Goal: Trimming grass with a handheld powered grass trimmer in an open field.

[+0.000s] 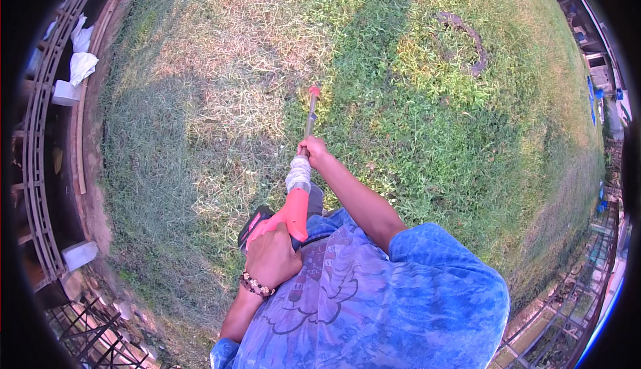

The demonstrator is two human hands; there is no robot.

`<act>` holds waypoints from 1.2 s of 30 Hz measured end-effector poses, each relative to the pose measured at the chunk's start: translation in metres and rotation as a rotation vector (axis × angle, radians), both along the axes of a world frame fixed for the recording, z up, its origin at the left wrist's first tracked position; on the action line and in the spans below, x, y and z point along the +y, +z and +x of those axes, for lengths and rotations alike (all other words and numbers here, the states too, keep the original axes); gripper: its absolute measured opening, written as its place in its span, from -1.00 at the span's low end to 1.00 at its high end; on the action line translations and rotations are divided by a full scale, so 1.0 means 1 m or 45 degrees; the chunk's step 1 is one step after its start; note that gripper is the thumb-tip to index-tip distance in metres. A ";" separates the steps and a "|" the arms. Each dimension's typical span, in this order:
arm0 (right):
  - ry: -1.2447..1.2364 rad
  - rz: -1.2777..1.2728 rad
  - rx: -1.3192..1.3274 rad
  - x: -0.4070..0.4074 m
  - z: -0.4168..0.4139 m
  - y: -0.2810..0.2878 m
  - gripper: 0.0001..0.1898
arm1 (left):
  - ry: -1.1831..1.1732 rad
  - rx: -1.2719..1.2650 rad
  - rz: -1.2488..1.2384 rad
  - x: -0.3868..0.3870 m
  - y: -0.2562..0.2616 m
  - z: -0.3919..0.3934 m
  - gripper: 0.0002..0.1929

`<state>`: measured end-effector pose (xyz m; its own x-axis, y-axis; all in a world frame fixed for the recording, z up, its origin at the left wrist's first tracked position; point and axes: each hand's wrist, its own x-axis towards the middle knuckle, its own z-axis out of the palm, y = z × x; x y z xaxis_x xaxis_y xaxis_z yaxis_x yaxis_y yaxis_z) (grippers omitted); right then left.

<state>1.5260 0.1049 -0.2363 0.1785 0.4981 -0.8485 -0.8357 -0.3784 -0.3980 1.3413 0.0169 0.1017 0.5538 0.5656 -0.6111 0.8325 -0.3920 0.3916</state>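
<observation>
A cordless grass trimmer [296, 207] runs forward from my body over the grass. Its rear housing is red, with a dark battery pack [254, 224] on the left side. My left hand [273, 254], with beaded bracelets at the wrist, grips the rear handle; its fingertips are partly hidden. Farther along, my right hand [313, 149] is closed around the shaft, just beyond a whitish wrapping [299, 172]. The metal shaft [310, 118] ends in a small red part [314, 91] over the grass. Any cutting part is too small to make out.
Green grass and weeds [430, 143] surround a patch of dry cut grass [240, 73]. A curved brown object [475, 43] lies ahead on the right. Along the left edge are a long metal frame [36, 133], white blocks [80, 255] and white sacks [81, 67]. Metal frames [561, 324] stand at the lower right.
</observation>
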 end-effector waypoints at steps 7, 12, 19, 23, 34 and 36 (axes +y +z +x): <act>-0.012 0.178 0.012 0.029 -0.002 -0.002 -0.96 | 0.027 0.053 0.085 0.017 -0.007 0.014 -0.66; -0.207 0.029 -0.001 -0.007 0.027 -0.001 -0.97 | -0.144 0.073 -0.086 0.041 -0.007 0.018 -0.65; -0.567 -0.358 -0.199 -0.075 0.077 0.001 -0.92 | -0.334 -0.071 -0.307 0.070 -0.033 0.025 -0.64; -0.694 -0.417 -0.174 -0.100 0.090 0.017 -0.75 | -0.230 -0.176 -0.503 0.084 -0.029 0.040 -0.70; -0.249 -0.184 -0.134 -0.012 0.083 0.016 -0.82 | -0.185 -0.074 -0.129 0.066 0.002 0.057 -0.67; -0.159 -0.083 -0.095 0.017 0.084 0.006 -0.84 | -0.160 -0.014 -0.084 0.062 0.005 0.070 -0.67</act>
<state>1.6096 0.1222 -0.2301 0.2990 0.4121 -0.8607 -0.8470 -0.3008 -0.4383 1.4112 0.0794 0.1067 0.6247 0.4501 -0.6381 0.7739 -0.4659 0.4290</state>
